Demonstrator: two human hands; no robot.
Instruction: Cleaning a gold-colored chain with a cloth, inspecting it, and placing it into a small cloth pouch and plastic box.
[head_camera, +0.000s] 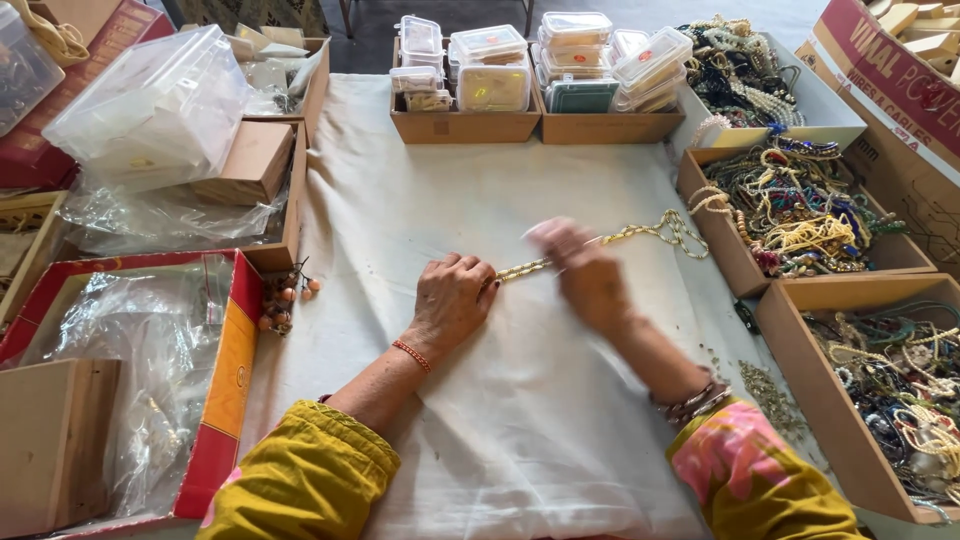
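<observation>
Gold-and-white beaded necklace lies stretched across our cloth-covered bench; our left hand pins one end with curled fingers, our blurred right hand pinches along it. Its far end remains bunched, seemingly unstraightened.

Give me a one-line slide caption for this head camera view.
Left hand and blurred right hand stretch a beaded chain on a white cloth.

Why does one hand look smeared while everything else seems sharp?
In the head view, the right hand is motion-blurred, while the left hand pressing the gold bead chain onto the white cloth is crisp. Light is soft and even, shadows faint; the clear plastic boxes show mild glare, and edges bow slightly.
</observation>
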